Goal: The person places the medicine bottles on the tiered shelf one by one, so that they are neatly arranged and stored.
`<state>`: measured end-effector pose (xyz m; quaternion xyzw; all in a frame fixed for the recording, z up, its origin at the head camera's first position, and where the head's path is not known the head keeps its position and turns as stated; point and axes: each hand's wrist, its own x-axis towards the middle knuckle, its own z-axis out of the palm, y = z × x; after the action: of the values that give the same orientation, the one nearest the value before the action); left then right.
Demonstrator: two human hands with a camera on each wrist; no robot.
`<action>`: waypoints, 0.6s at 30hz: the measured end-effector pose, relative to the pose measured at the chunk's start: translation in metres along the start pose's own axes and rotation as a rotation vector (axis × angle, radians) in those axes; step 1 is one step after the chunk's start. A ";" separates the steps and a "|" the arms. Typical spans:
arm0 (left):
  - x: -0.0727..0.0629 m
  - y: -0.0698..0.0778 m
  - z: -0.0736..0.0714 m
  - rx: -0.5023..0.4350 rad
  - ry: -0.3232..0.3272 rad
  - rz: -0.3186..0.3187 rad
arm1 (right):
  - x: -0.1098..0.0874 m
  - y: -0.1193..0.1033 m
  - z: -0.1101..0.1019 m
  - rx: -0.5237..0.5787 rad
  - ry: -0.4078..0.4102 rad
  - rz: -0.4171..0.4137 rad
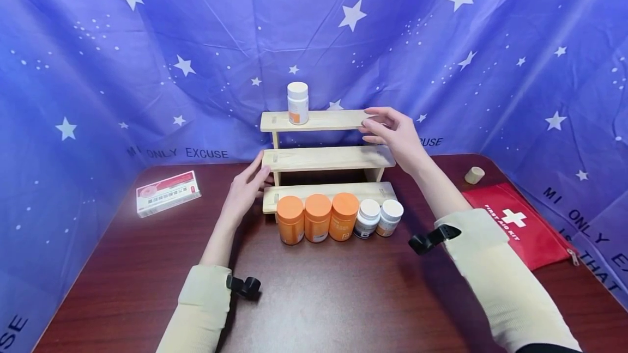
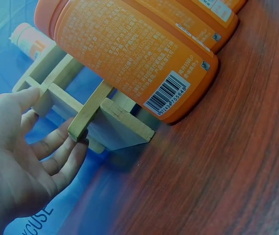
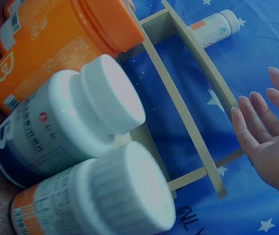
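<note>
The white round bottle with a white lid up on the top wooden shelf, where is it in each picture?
Head: the white round bottle with a white lid stands a little above the middle.
Left wrist: it is near the upper left corner, slanted.
Right wrist: it is at the upper right, nearly sideways.
Shared landmark: the pale wooden three-step stand that holds it.

The shelf (image 1: 326,158), pale wood with three stepped tiers, stood upright on the table (image 1: 319,298). Near the left end of its top tier (image 1: 338,119) a white bottle (image 1: 297,103) stood upright, capped, its label partly orange. Just in front of the lowest tier (image 1: 382,190) ran an upright row: three orange bottles (image 1: 316,218), orange-capped, then two smaller white bottles (image 1: 367,218), white-capped, at the right.
</note>
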<state>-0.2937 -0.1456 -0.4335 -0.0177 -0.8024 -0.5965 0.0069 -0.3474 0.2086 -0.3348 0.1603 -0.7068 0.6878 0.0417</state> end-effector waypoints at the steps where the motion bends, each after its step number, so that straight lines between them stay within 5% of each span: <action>1: 0.000 0.000 0.000 -0.002 -0.001 -0.001 | -0.003 0.001 -0.001 0.011 0.000 -0.001; 18: 0.000 0.000 -0.002 0.010 -0.005 0.007 | -0.051 0.022 -0.022 0.068 -0.086 -0.001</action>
<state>-0.2937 -0.1476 -0.4329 -0.0219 -0.8054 -0.5923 0.0071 -0.3093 0.2393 -0.3694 0.1913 -0.6840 0.7039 0.0062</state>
